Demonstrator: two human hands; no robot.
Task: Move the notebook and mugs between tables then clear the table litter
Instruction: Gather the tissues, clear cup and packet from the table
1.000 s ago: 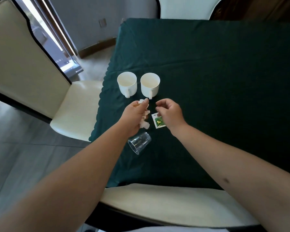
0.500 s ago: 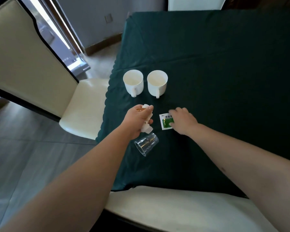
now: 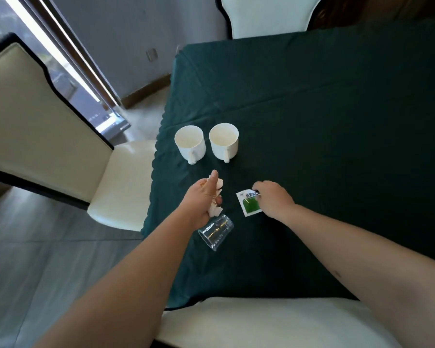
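Observation:
Two white mugs (image 3: 190, 143) (image 3: 223, 140) stand side by side near the left edge of the dark green tablecloth (image 3: 324, 116), handles toward me. My left hand (image 3: 202, 198) is closed around crumpled white paper scraps (image 3: 216, 209), thumb up. Just below it a clear plastic cup (image 3: 216, 232) lies on its side. My right hand (image 3: 271, 199) pinches the top corner of a white and green sachet (image 3: 249, 204) that lies on the cloth. No notebook is in view.
A cream chair (image 3: 121, 182) stands at the table's left side, another cream chair seat (image 3: 261, 322) is right below me, and a third chair back (image 3: 269, 13) is at the far end. Grey floor and a glass door lie to the left.
My right hand came down onto the sachet and now pinches its top corner. My left hand still holds the paper scraps. The camera has tilted back, showing more of the far table.

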